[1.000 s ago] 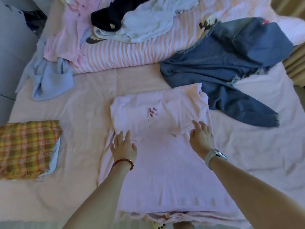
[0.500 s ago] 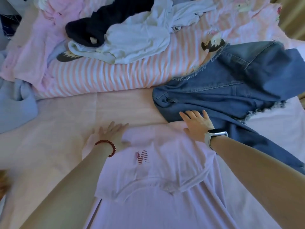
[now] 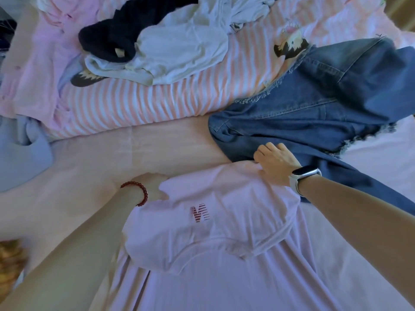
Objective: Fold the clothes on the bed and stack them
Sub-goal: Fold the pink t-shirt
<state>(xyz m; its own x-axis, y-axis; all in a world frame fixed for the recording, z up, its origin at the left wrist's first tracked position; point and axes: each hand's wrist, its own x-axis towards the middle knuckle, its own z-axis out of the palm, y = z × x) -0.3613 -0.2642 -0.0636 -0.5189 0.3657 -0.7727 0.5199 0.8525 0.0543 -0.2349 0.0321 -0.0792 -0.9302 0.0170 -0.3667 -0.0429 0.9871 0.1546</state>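
Observation:
A pale lilac T-shirt (image 3: pixel 224 221) with a red M logo lies in front of me on the pink bed sheet (image 3: pixel 89 158), its top part folded over the body. My left hand (image 3: pixel 150 184), with a red bead bracelet, holds the far left corner of the fold, its fingers tucked under the fabric. My right hand (image 3: pixel 275 163), with a white watch, grips the far right corner with curled fingers, right beside the denim.
A blue denim jacket (image 3: pixel 314 104) lies to the right, touching the shirt. Behind are a pink-striped blanket (image 3: pixel 157 104), a white garment (image 3: pixel 184 46), a dark navy one (image 3: pixel 112 34), a pink one (image 3: pixel 38 63). A light blue garment (image 3: pixel 20 158) and yellow plaid cloth (image 3: pixel 9 261) lie left.
Both hands slid from the near fold line up to the shirt's far edge. Their fingers, flat half a second ago, now curl onto the corners.

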